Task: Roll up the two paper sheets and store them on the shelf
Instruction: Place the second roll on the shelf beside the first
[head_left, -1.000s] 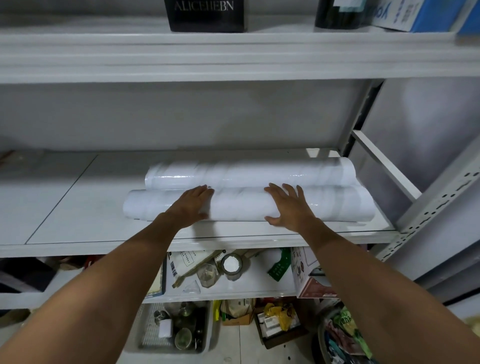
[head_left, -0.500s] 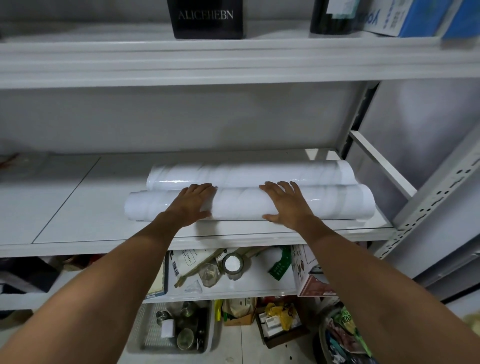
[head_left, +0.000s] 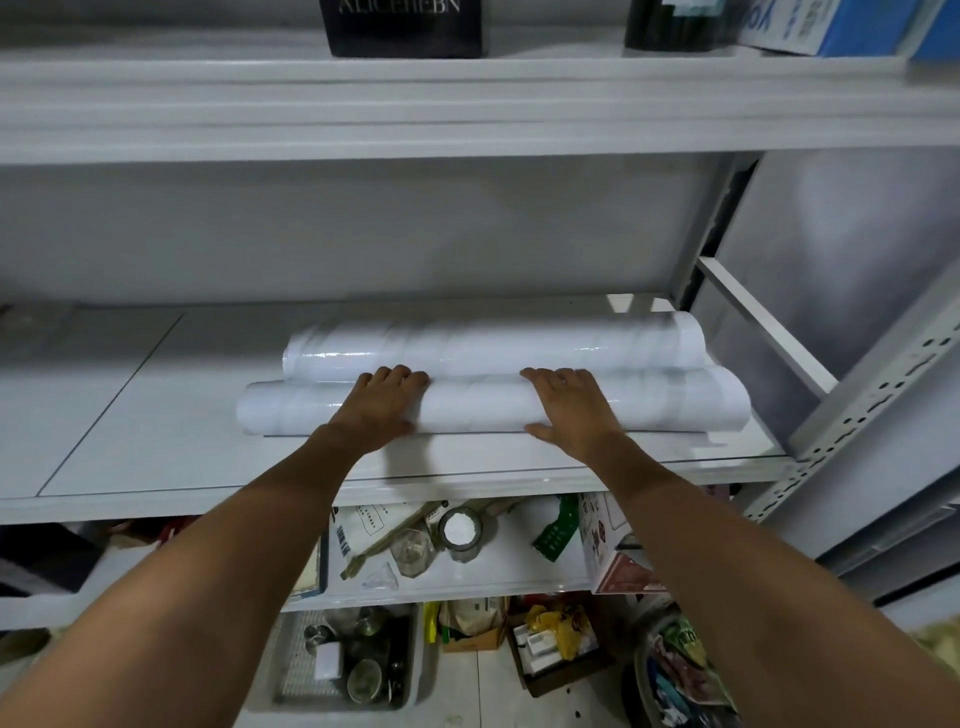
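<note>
- Two rolled paper sheets lay side by side on the middle shelf (head_left: 130, 415), in the centre of the frame and toward its right, their long sides touching.
- The front roll (head_left: 483, 410) sat nearer the shelf's front edge and reached a little further left and right than the back roll (head_left: 493, 345), which lay just behind it.
- Both rolls were white with a faint grey pattern and a glossy sheen.
- The left hand (head_left: 382, 402) rested on the front roll left of its middle, palm down, its fingers (head_left: 395, 375) spread loosely over the top of the roll up to the seam between the two rolls. It gripped nothing.
- The right hand (head_left: 569, 408) rested on the same roll right of its middle, likewise flat and relaxed, its thumb (head_left: 540, 430) low against the near side of the roll.
- Both bare forearms reached up from the lower corners of the frame.
- At the top of the frame, the upper shelf carried a black box with white lettering (head_left: 405, 26), a dark bottle (head_left: 670, 23) and a blue-and-white box (head_left: 831, 26).
- Below centre, the lower shelf held a jar with a white lid (head_left: 460, 530), a clear glass (head_left: 413, 551) and a green packet (head_left: 558, 525).
- On the floor at the bottom stood a grey tray of small containers (head_left: 410, 691).
</note>
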